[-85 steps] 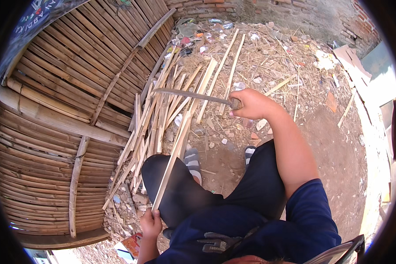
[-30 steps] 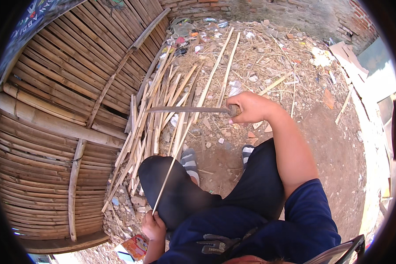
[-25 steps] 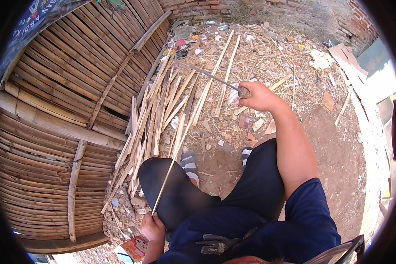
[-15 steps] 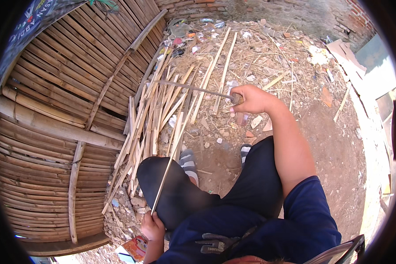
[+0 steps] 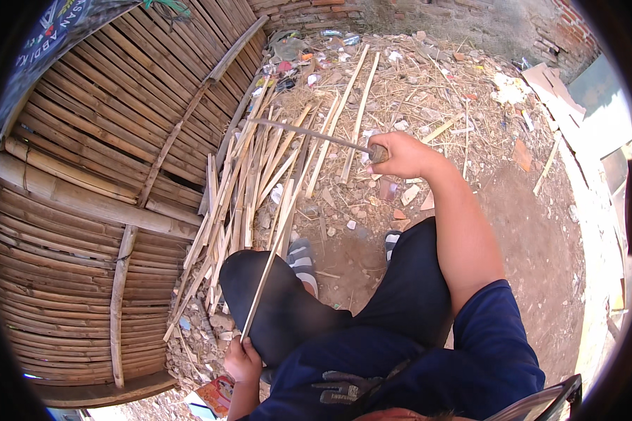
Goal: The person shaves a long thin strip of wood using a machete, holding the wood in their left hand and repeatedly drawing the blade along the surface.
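Observation:
My left hand [image 5: 244,361] is closed around the near end of a long thin bamboo strip [image 5: 263,277]. The strip slants up across my left thigh, and its far part overlaps other strips on the ground. In front of me on the right, my right hand [image 5: 404,156] grips the wooden handle [image 5: 378,154] of a long-bladed knife. Its narrow dark blade [image 5: 316,135] points left over the scattered strips, well beyond my left hand's strip. Whether the blade touches any strip below cannot be told.
A heap of split bamboo strips [image 5: 242,189] lies along the slatted bamboo wall [image 5: 98,133] on my left. Two longer strips [image 5: 361,116] lie farther out on rubble, straw and litter. A brick wall [image 5: 456,17] closes the far side. My feet stand on bare dirt.
The knife blade's tip has shifted slightly away from me, so the blade slopes a little more. Both hands stay nearly where they were, with the strip still across my thigh.

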Motion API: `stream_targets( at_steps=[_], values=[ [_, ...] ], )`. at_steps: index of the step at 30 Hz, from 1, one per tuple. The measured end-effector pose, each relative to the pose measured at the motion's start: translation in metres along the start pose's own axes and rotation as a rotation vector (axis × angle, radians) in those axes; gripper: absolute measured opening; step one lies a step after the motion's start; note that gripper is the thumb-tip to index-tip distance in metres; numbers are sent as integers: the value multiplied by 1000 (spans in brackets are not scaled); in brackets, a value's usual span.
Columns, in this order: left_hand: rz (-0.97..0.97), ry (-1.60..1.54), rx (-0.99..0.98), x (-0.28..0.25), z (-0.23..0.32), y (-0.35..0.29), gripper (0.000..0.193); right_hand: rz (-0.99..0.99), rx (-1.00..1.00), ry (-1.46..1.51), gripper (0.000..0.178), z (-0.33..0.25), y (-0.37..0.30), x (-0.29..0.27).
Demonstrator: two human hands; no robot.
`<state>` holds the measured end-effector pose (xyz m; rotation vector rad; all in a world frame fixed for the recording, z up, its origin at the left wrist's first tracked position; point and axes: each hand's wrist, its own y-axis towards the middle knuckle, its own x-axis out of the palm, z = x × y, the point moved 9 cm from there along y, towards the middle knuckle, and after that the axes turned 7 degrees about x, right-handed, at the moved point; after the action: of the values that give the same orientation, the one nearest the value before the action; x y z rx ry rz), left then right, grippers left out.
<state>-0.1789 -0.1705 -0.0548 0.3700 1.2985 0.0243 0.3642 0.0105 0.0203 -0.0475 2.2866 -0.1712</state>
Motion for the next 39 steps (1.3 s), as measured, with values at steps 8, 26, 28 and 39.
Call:
stream_targets(
  at_steps=[8, 26, 28, 39],
  values=[
    [-36, -55, 16, 0, -1, 2, 19, -115, -221, -90, 35, -44, -11, 34],
    [-184, -599, 63, 7, 106, 233, 26, 592, 339, 434, 49, 99, -25, -70],
    [-276, -799, -22, 37, 153, 294, 51, 610, 348, 475, 50, 105, -27, -67],
    [-38, -411, 318, 40, 144, 363, 67, 571, 314, 524, 25, 103, -31, -64]
  ],
)
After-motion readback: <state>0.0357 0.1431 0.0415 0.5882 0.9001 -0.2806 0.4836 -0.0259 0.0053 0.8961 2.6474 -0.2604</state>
